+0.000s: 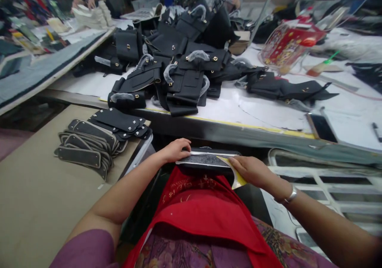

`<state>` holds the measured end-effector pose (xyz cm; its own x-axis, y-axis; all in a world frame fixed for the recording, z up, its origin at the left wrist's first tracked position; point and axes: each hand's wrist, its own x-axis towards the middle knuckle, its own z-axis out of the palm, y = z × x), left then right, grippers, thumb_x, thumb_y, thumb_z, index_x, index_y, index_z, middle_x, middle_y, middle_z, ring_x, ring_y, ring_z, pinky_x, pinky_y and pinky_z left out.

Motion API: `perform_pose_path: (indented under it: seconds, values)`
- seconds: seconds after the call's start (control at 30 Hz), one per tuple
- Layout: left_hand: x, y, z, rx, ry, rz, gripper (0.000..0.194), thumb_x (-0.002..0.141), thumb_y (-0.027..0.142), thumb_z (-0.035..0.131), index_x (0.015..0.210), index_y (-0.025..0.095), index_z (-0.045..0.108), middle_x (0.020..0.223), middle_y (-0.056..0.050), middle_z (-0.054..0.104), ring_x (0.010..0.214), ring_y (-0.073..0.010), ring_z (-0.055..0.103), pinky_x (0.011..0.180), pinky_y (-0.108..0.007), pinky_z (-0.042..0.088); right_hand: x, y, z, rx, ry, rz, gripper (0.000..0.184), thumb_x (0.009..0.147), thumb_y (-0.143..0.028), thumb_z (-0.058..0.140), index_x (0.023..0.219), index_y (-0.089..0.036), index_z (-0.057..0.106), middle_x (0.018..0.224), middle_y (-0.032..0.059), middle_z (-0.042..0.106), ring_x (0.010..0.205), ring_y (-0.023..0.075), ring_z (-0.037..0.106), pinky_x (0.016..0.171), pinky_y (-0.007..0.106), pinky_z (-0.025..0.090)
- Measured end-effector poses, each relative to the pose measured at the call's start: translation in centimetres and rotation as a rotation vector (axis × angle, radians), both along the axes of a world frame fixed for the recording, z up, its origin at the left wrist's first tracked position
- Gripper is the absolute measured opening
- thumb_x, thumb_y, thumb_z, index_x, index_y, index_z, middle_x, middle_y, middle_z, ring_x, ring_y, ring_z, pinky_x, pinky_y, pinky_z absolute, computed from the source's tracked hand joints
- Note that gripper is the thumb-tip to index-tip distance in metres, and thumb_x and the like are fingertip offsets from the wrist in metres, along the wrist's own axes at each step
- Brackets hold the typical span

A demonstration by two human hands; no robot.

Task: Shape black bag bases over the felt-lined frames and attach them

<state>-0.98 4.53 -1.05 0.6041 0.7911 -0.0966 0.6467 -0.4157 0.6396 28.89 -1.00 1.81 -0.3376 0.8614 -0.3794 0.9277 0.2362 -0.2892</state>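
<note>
Low in front of the red apron, my left hand (176, 150) grips the left end of a black bag part (205, 159). The part is long and narrow, with a dark grey speckled face and white strips along its edges. My right hand (253, 172), at the part's other end, is closed on a thin, curved yellow-and-white strip (237, 176). One tip of that strip lies over the grey face; its other end hangs down. The fingertips of my right hand are partly hidden.
Stacked black and grey panels (98, 140) lie on the brown board (36, 188) at left. Black bags (185, 77) with wrapped handles are heaped on the white table (227, 115). A phone (321, 127) rests at its edge. A white rack (328, 184) stands right. Other people sit behind.
</note>
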Motion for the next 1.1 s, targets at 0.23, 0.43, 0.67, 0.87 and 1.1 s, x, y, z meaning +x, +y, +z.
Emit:
perform_pose_path:
  seconds: [0.23, 0.43, 0.67, 0.87, 1.1]
  values:
    - [1.1, 1.2, 0.8, -0.150, 0.174, -0.056, 0.009, 0.065, 0.014, 0.065, 0.073, 0.016, 0.065, 0.123, -0.009, 0.054, 0.111, -0.0228, 0.053, 0.095, -0.029, 0.041, -1.2, 0.2, 0.1, 0.081, -0.059, 0.057, 0.053, 0.095, -0.047, 0.019, 0.090, -0.020, 0.064, 0.086, 0.0075, 0.069, 0.075, 0.0195, 0.062, 0.062, 0.027, 0.036]
    - [1.6, 2.3, 0.3, -0.326, 0.010, -0.016, 0.011, 0.057, 0.014, 0.065, 0.053, 0.018, 0.056, 0.112, -0.008, 0.061, 0.100, -0.0258, 0.058, 0.082, -0.029, 0.045, -3.0, 1.5, 0.2, 0.170, -0.178, 0.165, 0.055, 0.095, -0.049, 0.019, 0.086, -0.017, 0.063, 0.085, 0.0094, 0.068, 0.075, 0.0214, 0.064, 0.061, 0.029, 0.037]
    - [0.9, 1.7, -1.6, -0.349, -0.187, 0.152, 0.012, 0.058, 0.016, 0.060, 0.058, 0.018, 0.049, 0.107, -0.010, 0.062, 0.099, -0.0270, 0.057, 0.086, -0.035, 0.042, -6.6, 3.7, 0.2, 0.190, -0.190, 0.325, 0.058, 0.094, -0.049, 0.018, 0.093, -0.014, 0.065, 0.087, 0.0137, 0.069, 0.076, 0.0237, 0.065, 0.063, 0.030, 0.041]
    - [0.7, 0.8, -3.0, -0.485, -0.429, 0.441, 0.018, 0.058, 0.014, 0.053, 0.074, 0.018, 0.047, 0.098, -0.008, 0.064, 0.087, -0.0212, 0.059, 0.077, -0.033, 0.045, -8.1, 5.0, 0.3, 0.174, -0.173, 0.342, 0.060, 0.095, -0.048, 0.019, 0.089, -0.012, 0.067, 0.082, 0.0159, 0.069, 0.079, 0.0243, 0.065, 0.064, 0.030, 0.042]
    - [0.4, 0.0, -2.7, -0.573, -0.567, 0.514, 0.028, 0.060, 0.011, 0.052, 0.087, 0.016, 0.058, 0.096, -0.005, 0.065, 0.092, -0.0191, 0.057, 0.082, -0.031, 0.042, -4.2, 4.8, 2.0, 0.119, -0.291, 0.225, 0.060, 0.092, -0.052, 0.023, 0.083, -0.014, 0.069, 0.081, 0.0169, 0.069, 0.078, 0.0276, 0.065, 0.063, 0.033, 0.043]
